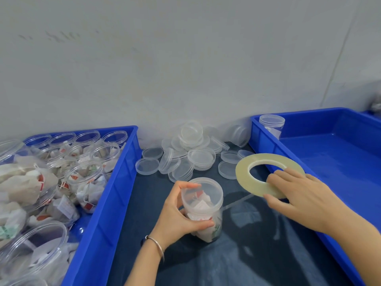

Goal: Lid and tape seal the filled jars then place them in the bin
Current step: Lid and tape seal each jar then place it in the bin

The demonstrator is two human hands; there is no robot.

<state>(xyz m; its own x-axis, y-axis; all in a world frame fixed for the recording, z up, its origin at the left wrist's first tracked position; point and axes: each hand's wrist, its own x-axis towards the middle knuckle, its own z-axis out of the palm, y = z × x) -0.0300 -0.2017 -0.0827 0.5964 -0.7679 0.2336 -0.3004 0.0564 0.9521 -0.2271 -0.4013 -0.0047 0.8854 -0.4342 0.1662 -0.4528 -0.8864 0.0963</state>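
Gripping lidded jar w/ left hand, right hand clutching tape roll, roll's near edge hidden.

We are working at a dark blue table surface that is running up to a pale wall. Sitting directly on it: a blue bin at left, a second blue bin at right, a loose pile of clear lids lying between them near the wall, and one lidded jar standing upright in front.
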